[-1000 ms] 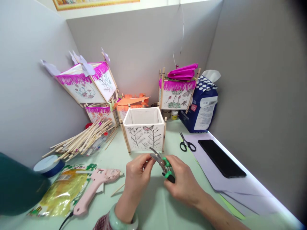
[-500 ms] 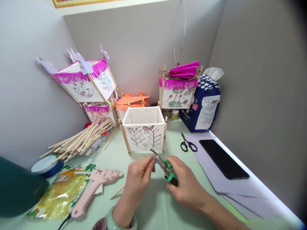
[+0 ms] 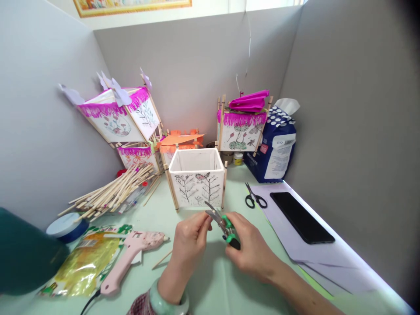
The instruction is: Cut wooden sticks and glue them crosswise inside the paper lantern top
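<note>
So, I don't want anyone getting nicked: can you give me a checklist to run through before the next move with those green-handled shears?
1. Shears held by the right hand: ok.
2. Left hand well clear of the blades: not ok; its pinch is right beside them.
3. Piece seated between the blades: cannot tell; too small and partly hidden.
4. White box standing upright beyond the hands: ok.
5. Black scissors out of the right hand's grip: ok, lying apart.
6. Glue gun cold: cannot tell from the picture.
</note>
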Tool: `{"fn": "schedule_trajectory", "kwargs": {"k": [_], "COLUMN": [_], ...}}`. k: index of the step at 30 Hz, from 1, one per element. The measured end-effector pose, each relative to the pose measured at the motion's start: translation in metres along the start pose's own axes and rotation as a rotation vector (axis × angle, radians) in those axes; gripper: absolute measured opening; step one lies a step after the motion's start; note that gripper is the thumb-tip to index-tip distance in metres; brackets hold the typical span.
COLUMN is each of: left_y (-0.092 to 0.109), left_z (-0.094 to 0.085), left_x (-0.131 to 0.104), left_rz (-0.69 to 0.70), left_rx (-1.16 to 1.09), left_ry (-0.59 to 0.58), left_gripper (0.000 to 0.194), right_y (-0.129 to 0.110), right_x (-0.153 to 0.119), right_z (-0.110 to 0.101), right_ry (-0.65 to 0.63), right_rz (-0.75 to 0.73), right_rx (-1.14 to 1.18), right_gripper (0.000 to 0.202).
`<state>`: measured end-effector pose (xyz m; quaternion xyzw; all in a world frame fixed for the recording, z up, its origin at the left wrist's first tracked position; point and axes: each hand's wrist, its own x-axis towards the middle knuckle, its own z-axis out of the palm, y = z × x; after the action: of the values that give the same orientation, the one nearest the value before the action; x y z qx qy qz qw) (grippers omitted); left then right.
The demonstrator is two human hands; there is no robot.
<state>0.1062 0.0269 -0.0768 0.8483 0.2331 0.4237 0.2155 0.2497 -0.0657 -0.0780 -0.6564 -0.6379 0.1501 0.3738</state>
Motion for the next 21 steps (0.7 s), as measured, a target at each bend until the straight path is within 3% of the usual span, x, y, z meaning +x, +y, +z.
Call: {"fn": "schedule_trajectory", "kwargs": {"k": [8,15,21], "left_y": [0.002,0.000,0.003], "left_z": [-0.002,0.001,-0.001], "left_x": [0.000,-0.002,0.000], "left_rz": [0.019,-0.015,-0.031], "left_rx": [-0.006,-0.014,-0.004], "left_ry": [-0.041,0.006,-0.009], "left_gripper": [0.027,0.023,0.026], "right_y": [0.000,0.008,0.003], "right_x": [0.000,0.003,0.004], "right_z": [-0.001,0.009,0.006], "right_ry": [-0.007,0.068,0.049], "right_rz": [-0.002,-0.080,-0.022], "right_rx": [-0.002,-0.004,-0.028], "right_gripper": [0.035,0.034,0.032]}}
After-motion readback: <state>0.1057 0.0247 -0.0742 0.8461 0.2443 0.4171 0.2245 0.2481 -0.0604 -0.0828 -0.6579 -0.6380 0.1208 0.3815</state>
